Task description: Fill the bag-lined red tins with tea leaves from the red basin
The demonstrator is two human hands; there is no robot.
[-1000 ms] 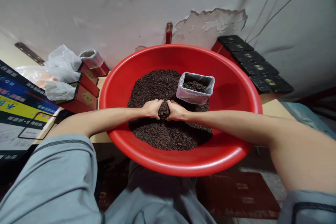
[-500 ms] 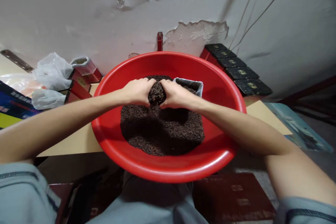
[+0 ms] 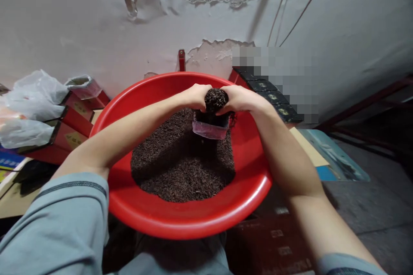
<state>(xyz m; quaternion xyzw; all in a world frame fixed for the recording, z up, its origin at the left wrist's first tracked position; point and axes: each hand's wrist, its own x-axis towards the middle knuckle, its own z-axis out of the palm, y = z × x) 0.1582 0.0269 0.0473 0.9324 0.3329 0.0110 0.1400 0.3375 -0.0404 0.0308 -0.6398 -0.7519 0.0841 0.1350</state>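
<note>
A big red basin (image 3: 190, 223) holds a heap of dark, dry granular leaves (image 3: 180, 176). Inside it, toward the back right, stands a small box lined with clear plastic (image 3: 209, 130). Cupped together over the box's opening, my left hand (image 3: 198, 96) and my right hand (image 3: 240, 99) hold a scoop of the dark leaves (image 3: 215, 99) between them. Some leaves spill beside the right edge of the box. My fingertips are hidden under the scoop.
Red boxes (image 3: 75, 114) and plastic bags (image 3: 35, 94) stand at the left. Black-topped boxes (image 3: 271, 96) line the back right, partly pixelated. A peeling wall (image 3: 97, 30) rises behind the basin. A blue-green board (image 3: 335, 154) lies at the right.
Both hands have moved right with the scoop, from above the heap to over the lined box. The view has shifted, so the basin appears further left.
</note>
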